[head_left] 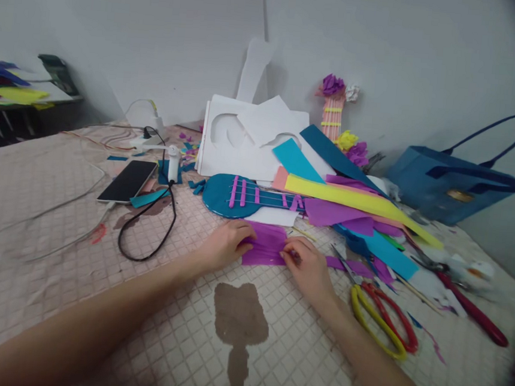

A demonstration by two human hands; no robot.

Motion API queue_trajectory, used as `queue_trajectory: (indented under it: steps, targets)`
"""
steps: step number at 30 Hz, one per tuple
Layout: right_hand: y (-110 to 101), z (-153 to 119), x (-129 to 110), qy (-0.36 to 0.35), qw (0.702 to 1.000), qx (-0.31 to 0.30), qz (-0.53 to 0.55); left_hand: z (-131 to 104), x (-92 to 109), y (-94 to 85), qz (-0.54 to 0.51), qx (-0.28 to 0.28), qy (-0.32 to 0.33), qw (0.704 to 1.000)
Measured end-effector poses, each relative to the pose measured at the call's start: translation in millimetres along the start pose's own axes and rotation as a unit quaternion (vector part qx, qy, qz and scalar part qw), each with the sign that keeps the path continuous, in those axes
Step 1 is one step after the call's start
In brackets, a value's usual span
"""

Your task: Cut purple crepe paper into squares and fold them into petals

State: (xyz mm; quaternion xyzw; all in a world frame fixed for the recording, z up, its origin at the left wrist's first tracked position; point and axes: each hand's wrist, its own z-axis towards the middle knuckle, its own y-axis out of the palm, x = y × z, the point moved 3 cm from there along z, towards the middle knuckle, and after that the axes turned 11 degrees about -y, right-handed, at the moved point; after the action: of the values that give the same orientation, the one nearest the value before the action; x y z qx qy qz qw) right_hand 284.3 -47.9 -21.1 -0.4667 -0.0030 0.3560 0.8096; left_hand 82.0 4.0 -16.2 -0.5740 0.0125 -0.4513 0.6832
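Observation:
A creased piece of purple crepe paper lies on the table between my two hands. My left hand pinches its left edge, fingers bent and thumb pressed in. At the opposite edge, the fingers of my right hand are closed on the same paper. Just behind it rests a blue guitar-shaped craft piece with pink strips and pale strings along its neck. Scissors with red and yellow handles lie open near my right forearm.
Coloured paper strips pile up at the right, beside red-handled pliers. A blue bag stands behind them. On the left are a phone and a looped black cable. White cut-out boards lean at the back.

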Motion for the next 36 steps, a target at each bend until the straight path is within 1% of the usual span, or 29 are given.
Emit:
queue_trajectory:
  steps: [4,10,14,18,22,25,28,32,34,36]
  targets:
    - [-1.9,-0.7,-3.2,-0.002,1.0,-0.005,0.011,-0.5,4.5,1.5,0.01,-0.001,0.006,1.0]
    - [-3.1,-2.3,-4.7,0.013,1.0,-0.014,0.005,0.7,7.7,0.3,0.016,-0.002,0.0,1.0]
    - [-2.8,-2.1,-5.0,0.012,1.0,-0.01,0.001,1.3,5.7,-0.9,0.0,0.017,-0.004,1.0]
    - [-4.2,0.0,-5.8,-0.002,1.0,0.017,-0.01,2.1,3.0,-3.3,-0.027,0.044,0.002,0.999]
    - [-11.8,2.9,-9.1,-0.029,0.997,0.067,-0.04,2.5,2.2,-6.6,-0.041,0.056,0.027,0.997]
    - [-19.1,3.9,-17.5,-0.06,0.991,0.099,-0.073,0.5,6.1,-9.1,-0.04,0.057,0.044,0.997]
    - [-22.1,3.3,-33.2,-0.097,0.985,0.099,-0.102,-4.7,17.7,-9.7,-0.023,0.052,0.073,0.996]
    - [-19.9,-0.1,-55.7,-0.148,0.977,0.09,-0.123,-12.9,35.9,-7.7,-0.006,0.047,0.127,0.991]
    - [-18.1,-2.2,-60.2,-0.166,0.974,0.091,-0.123,-15.5,40.0,-7.9,-0.021,0.045,0.144,0.988]
    - [-16.5,-3.5,-56.8,-0.162,0.976,0.084,-0.118,-16.3,40.5,-10.4,-0.049,0.04,0.158,0.985]
